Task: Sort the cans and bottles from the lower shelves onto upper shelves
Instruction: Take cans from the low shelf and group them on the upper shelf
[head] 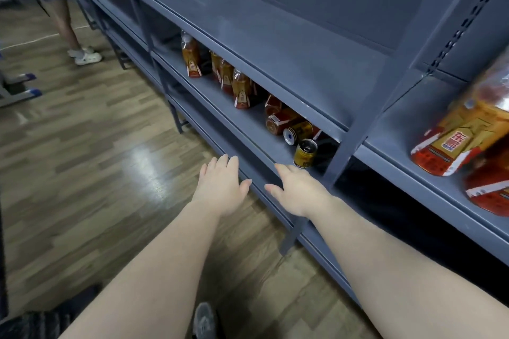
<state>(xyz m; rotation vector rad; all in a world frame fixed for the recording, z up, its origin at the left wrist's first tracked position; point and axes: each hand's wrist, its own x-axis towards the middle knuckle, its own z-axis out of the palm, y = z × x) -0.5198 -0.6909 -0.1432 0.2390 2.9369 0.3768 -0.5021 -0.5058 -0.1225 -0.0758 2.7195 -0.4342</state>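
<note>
Left hand: the left hand (pixel 220 186) is spread flat with straight fingers and holds nothing, hovering in front of the shelving's lower edge.
Right hand: the right hand (pixel 296 190) is also empty, fingers stretched forward, its fingertips at the front lip of the grey metal lower shelf (pixel 242 129).
Upright can: a small gold-and-black metal can (pixel 305 153) stands just beyond the right hand's fingertips, not touching them, beside the grey upright post (pixel 358 129).
Lying can: a second gold can on its side (pixel 296 131) lies just behind the upright one, its round end facing outward.
Lying bottle: an amber plastic bottle with a red label (pixel 276 115) lies beside that can, farther from the right hand.
Standing bottles: a row of amber tea bottles (pixel 240 89) stands on the same shelf, well beyond the left hand.
Upper shelf: the wide grey upper shelf (pixel 275 44) runs above both hands, over the drinks.
Right bay: blurred red-and-gold labelled bottles (pixel 454 143) lie past the post, to the right of the right hand.
Floor: wood-pattern flooring (pixel 82 159) lies under the left forearm.
Bystander: another person's legs (pixel 64 22) stand far beyond the left hand.
</note>
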